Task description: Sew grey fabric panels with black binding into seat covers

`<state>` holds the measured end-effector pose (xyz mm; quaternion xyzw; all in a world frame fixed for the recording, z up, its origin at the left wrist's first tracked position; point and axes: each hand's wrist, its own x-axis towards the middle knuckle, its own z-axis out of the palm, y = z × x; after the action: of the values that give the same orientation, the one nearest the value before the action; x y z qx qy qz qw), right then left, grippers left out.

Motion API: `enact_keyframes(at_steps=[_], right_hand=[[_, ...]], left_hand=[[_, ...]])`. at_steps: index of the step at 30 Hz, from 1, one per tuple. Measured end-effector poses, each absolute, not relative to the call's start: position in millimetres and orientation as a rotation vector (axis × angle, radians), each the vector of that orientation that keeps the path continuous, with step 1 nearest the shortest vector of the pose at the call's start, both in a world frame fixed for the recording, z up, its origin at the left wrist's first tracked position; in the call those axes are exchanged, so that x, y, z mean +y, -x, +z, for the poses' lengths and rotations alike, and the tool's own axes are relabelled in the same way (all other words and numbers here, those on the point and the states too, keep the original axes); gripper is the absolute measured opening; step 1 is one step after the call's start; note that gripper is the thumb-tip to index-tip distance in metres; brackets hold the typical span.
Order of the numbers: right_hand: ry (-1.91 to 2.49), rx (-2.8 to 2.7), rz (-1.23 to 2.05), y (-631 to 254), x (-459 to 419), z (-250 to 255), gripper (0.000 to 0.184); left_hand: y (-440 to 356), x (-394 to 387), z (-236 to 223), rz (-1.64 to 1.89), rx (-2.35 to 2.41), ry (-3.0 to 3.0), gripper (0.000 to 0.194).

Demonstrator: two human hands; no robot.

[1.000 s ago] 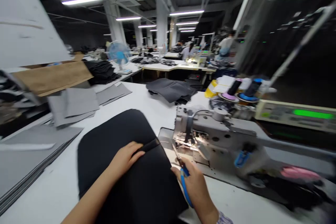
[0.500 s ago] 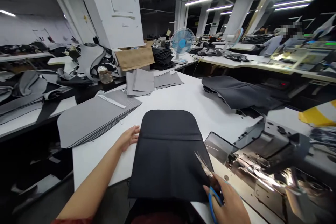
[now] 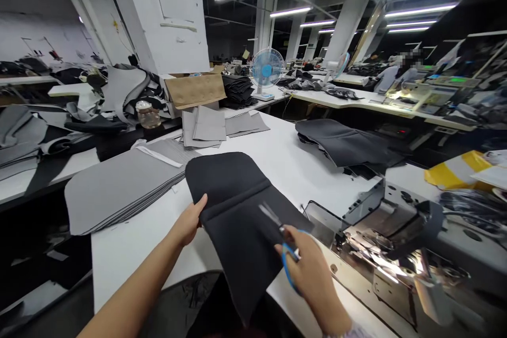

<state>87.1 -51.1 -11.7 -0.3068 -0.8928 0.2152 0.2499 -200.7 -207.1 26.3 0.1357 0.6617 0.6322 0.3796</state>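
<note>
A black padded fabric panel (image 3: 233, 216) with rounded far corners and a seam across it lies tilted over the front edge of the white table, its near corner hanging down. My left hand (image 3: 189, 223) grips its left edge, thumb on top and fingers hidden underneath. In my right hand (image 3: 312, 269) is a pair of scissors (image 3: 271, 215) with blue handles. Their blades point away to the left over the panel and are slightly blurred. That hand is above the panel's right side; whether it also touches the fabric I cannot tell.
Stacked grey panels (image 3: 119, 185) lie on the left, smaller grey pieces (image 3: 206, 124) behind them. Black panels (image 3: 344, 140) are piled at the back right. A lit sewing machine (image 3: 396, 243) stands close on my right. Farther off are a fan (image 3: 267, 68) and a person (image 3: 388, 76).
My left hand has gone from beside the panel to gripping its left edge. The panel has turned and its near end has dropped. My right hand with the scissors has moved up and left.
</note>
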Motion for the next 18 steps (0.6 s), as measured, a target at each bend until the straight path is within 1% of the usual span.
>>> enact_keyframes(at_steps=[2, 4, 7, 11, 18], right_hand=[[0.652, -2.496, 0.583, -79, -84, 2, 0.048], [0.546, -2.547, 0.473, -75, -109, 9, 0.057], [0.532, -2.561, 0.268, -73, -120, 11, 0.062], [0.522, -2.565, 0.153, -71, -112, 6, 0.058], [0.386, -2.523, 0.153, -79, -105, -9, 0.04]], left_hand=[[184, -212, 29, 1.606, 1.743, -0.392, 0.062], [169, -213, 32, 1.609, 1.722, -0.391, 0.064], [154, -213, 34, 1.663, 1.615, -0.311, 0.063], [141, -210, 38, 1.692, 1.47, -0.247, 0.063], [130, -210, 48, 1.703, 1.411, -0.246, 0.065]])
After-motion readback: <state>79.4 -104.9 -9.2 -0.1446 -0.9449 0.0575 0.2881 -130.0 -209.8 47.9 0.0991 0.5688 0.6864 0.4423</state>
